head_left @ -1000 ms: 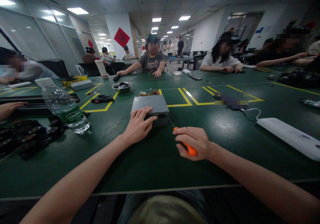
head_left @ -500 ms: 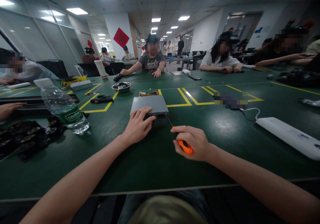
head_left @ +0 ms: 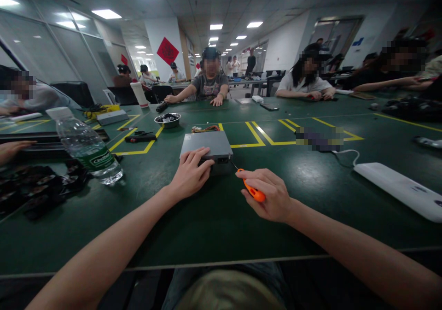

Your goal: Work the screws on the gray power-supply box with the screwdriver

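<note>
A grey metal computer power supply (head_left: 210,143) lies on the green table, its socket side facing me and a bundle of coloured wires (head_left: 206,129) coming out at the back. My left hand (head_left: 192,172) grips its near left part, fingers over the top and thumb along the front face. In my right hand (head_left: 268,192) is an orange-handled screwdriver (head_left: 254,191), closed in the fingers. Its thin shaft points up and left to the front right corner of the power supply. Whether the tip sits in a screw is too small to tell.
A water bottle (head_left: 91,151) stands at left, near black parts (head_left: 37,185). Beyond are a metal bowl (head_left: 167,120) of small pieces and a black tool (head_left: 140,137). A white power bank (head_left: 397,188) with a cable lies right. Several people sit around the table.
My right hand has turned the screwdriver's handle, and its fingers have shifted on it. The handle sits slightly higher. My left hand and the power supply have stayed in place.
</note>
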The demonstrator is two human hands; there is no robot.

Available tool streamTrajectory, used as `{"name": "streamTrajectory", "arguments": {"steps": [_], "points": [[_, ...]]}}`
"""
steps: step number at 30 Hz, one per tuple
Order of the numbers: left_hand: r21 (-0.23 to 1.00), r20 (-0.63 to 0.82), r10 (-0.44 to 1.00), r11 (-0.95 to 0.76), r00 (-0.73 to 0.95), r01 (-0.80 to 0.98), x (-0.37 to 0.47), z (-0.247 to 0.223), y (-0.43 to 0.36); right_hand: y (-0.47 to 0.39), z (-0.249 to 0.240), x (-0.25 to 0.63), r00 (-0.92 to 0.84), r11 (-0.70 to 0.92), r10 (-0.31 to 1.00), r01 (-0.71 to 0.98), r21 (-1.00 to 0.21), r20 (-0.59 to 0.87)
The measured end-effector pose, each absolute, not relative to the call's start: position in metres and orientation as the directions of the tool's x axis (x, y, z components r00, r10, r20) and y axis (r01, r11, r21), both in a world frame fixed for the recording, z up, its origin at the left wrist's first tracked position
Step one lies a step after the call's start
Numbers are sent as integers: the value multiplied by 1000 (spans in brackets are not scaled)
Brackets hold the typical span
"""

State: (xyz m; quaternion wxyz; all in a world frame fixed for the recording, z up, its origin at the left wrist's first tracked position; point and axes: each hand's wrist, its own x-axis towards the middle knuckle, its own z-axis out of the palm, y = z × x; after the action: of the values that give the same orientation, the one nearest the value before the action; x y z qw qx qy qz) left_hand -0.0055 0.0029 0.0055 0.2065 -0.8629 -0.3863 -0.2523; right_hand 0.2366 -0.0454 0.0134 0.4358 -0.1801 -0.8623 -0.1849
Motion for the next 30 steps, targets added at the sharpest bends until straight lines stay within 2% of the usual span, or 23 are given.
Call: {"name": "streamTrajectory", "arguments": {"steps": [5, 13, 16, 23, 30], "points": [[-165, 591, 563, -616, 577, 770, -5, 6, 2, -45, 10, 238, -586, 900, 171, 419, 116, 792], [-145, 597, 563, -624, 571, 768, -5, 6, 2, -47, 17, 236, -632, 911, 61, 351, 215, 773], [-147, 594, 564, -625, 574, 766, -4, 7, 1, -48, 18, 235, -651, 905, 63, 358, 232, 756], [-165, 593, 561, -617, 577, 770, -4, 7, 1, -49, 13, 237, -520, 890, 117, 433, 143, 846], [-158, 594, 561, -621, 576, 768, -5, 7, 2, -48, 18, 237, -604, 887, 71, 403, 227, 794]]}}
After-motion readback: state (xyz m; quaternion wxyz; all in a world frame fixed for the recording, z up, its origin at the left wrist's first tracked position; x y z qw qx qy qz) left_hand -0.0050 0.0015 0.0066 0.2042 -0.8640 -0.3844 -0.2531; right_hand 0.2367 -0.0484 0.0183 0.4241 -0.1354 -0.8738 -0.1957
